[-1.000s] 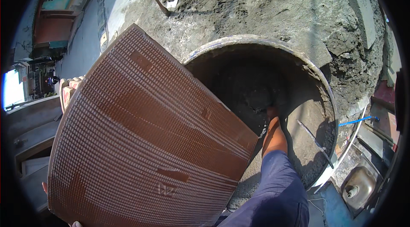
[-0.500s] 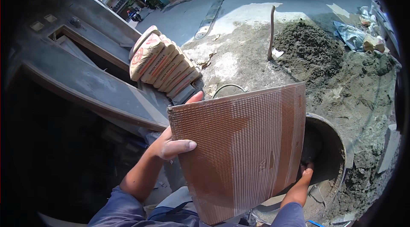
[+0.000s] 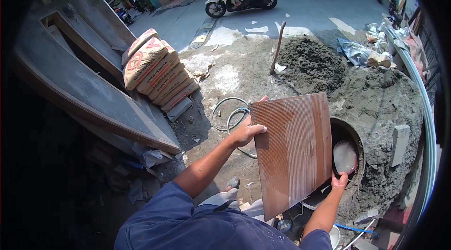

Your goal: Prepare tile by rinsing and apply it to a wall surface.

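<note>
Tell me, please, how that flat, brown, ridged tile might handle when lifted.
The brown, ridged tile looks stiff, showing no sag with the left hand gripping its edge. Broad and thin, it could crack if knocked; being ridged, it may grip well.

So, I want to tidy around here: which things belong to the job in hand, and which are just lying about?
With the job, it seems:
- ribbed brown tile, in the left hand
- bowl of greyish liquid, by the right hand
- round tub

Apparently lying about:
- coiled hose
- stacked bags
- grey block
</note>
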Action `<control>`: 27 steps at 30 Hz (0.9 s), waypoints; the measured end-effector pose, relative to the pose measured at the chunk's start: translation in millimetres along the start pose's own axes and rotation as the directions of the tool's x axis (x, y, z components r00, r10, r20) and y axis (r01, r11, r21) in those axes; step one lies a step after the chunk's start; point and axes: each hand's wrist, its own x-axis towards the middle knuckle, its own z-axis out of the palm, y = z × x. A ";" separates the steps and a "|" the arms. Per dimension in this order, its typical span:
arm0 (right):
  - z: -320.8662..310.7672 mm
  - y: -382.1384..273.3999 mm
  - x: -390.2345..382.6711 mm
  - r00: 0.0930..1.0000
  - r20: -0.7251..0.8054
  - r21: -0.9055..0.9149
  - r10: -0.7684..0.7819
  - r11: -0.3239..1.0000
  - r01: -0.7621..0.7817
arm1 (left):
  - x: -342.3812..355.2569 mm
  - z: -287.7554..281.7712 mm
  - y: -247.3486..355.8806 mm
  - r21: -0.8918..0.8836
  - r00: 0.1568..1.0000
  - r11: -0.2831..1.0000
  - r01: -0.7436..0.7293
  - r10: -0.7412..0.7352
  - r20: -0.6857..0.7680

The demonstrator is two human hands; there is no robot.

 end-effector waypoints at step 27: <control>42.9 -40.4 -89.2 0.983 0.175 -0.324 -0.055 0.940 0.110 | 3.4 42.8 28.6 -0.072 0.997 0.996 -0.057 0.061 0.055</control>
